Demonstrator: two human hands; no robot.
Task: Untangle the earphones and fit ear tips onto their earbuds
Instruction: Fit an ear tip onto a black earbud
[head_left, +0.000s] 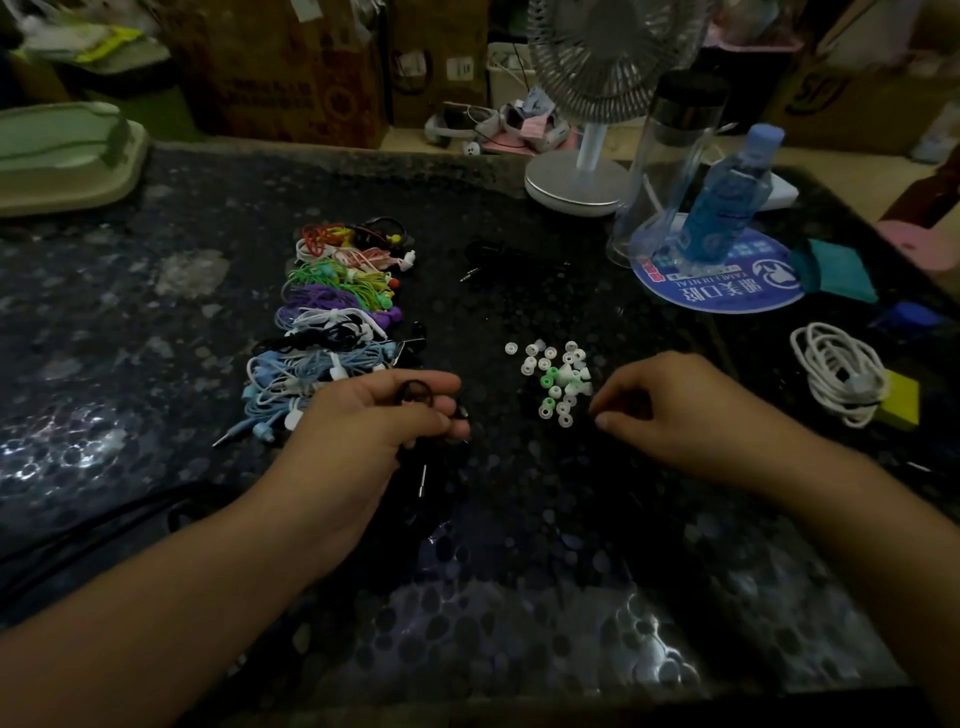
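My left hand (384, 415) grips a black earphone (413, 397); its cable loops over my palm and its plug hangs below near the table. My right hand (670, 410) hovers just right of a loose pile of white and green ear tips (556, 379), fingers curled with thumb and forefinger close together; whether they pinch a tip is hidden. A row of bundled coloured earphones (337, 322) lies left of the tips, red at the far end and light blue nearest my left hand. Another black earphone (498, 257) lies farther back.
A desk fan (587, 176) stands at the back, beside a clear tumbler (670, 156) and a blue bottle (727, 208) on a round blue pad. A coiled white cable (836, 371) lies at the right on a yellow block. A green tray (62, 156) sits far left.
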